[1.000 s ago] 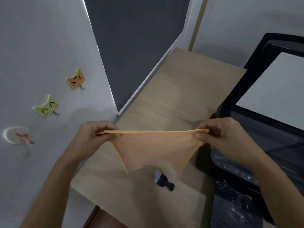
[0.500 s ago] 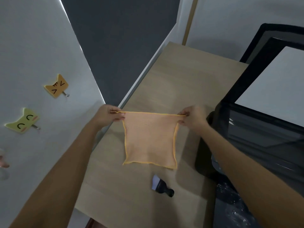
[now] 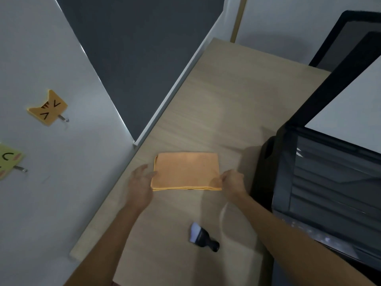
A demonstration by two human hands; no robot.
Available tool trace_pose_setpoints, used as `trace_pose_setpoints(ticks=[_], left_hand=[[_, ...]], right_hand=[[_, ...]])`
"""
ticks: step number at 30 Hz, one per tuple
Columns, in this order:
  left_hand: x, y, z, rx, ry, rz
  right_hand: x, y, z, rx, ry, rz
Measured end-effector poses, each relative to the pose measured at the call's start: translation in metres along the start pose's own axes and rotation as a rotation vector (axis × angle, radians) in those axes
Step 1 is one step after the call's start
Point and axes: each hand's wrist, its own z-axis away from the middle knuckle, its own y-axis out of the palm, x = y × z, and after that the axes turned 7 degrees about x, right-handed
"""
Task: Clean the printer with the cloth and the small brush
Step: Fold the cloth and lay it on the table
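An orange cloth (image 3: 186,171) lies folded in half on the wooden table (image 3: 237,96). My left hand (image 3: 140,182) touches the cloth's near left corner with its fingers spread. At the near right corner my right hand (image 3: 233,181) pinches the doubled edge. A small black brush (image 3: 203,237) with pale bristles lies on the table nearer to me, between my forearms. The black printer (image 3: 321,182) stands at the right with its scanner lid raised and a white panel showing.
A white wall (image 3: 41,58) runs along the table's left edge, with two cat-shaped hooks (image 3: 48,108) on it. A dark window blind (image 3: 140,48) fills the far left corner. Bare tabletop stretches behind the cloth.
The cloth was held stretched in the air, then laid flat on the table, and is now folded in half. Both hands moved from its far corners to its near edge.
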Motion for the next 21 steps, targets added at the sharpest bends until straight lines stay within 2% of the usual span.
trace_pose_setpoints(ticks=[2,4,6,10,12,15,18,21], left_hand=[[-0.036,0.016,0.012,-0.024,0.137,0.032],[-0.074,0.041,0.018,0.126,0.350,0.042],[-0.101,0.065,0.019,0.251,0.486,-0.012],[-0.117,0.092,0.012,0.175,0.545,-0.210],[-0.119,0.088,0.014,0.156,0.561,-0.209],[-0.111,0.095,0.022,0.073,0.536,-0.101],[-0.098,0.099,0.037,0.099,0.559,0.133],[-0.094,0.091,0.057,0.114,0.416,0.541]], right_hand=[[0.009,-0.006,-0.010,-0.076,-0.019,0.028],[0.020,-0.012,-0.023,-0.123,-0.044,0.005],[0.029,-0.018,-0.035,-0.099,-0.079,0.014],[0.039,-0.023,-0.057,0.137,-0.217,0.210],[0.035,-0.023,-0.065,0.165,-0.260,0.350],[0.028,-0.023,-0.070,0.144,-0.224,0.410],[0.031,-0.030,-0.067,0.259,-0.087,0.443],[0.043,-0.034,-0.062,0.397,0.043,0.145]])
